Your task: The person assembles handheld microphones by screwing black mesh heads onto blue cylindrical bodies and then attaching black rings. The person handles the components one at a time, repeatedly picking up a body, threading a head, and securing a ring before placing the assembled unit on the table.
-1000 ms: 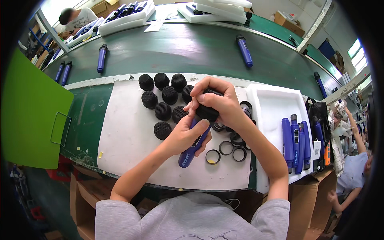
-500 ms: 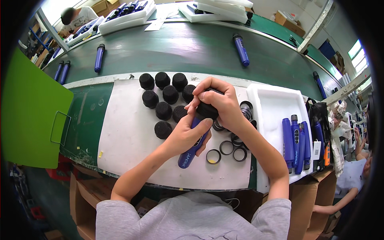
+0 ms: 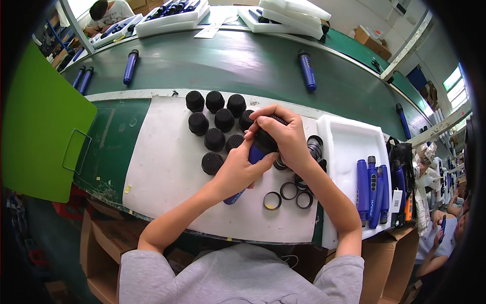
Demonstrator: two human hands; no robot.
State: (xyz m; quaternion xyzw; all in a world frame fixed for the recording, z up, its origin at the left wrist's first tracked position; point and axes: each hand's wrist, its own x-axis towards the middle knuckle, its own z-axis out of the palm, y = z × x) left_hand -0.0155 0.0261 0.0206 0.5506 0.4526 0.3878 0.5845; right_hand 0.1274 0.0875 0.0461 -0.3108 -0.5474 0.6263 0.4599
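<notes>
My left hand (image 3: pixel 239 169) is wrapped round the blue body of a handheld microphone (image 3: pixel 260 150), which slants across the white work sheet. My right hand (image 3: pixel 284 133) grips the black mesh head at its upper end, fingers curled over the top and hiding most of it. Just left of my hands, several black mesh microphone heads (image 3: pixel 214 139) stand in loose rows. Black rings (image 3: pixel 272 200) lie to the right of the microphone, some flat and others clustered beneath my right forearm, partly hidden.
A white foam tray (image 3: pixel 349 133) at the right holds several blue microphone bodies (image 3: pixel 374 195). Beyond the sheet runs a green conveyor belt (image 3: pixel 217 63) carrying spaced-out microphones (image 3: pixel 307 71). A green panel (image 3: pixel 45 126) rises at the left. Co-workers sit at far left and far right.
The view has tilted slightly. My left hand has shifted on the microphone and now covers more of its lower body, while blue shows between the hands. My right hand stays on the head.
</notes>
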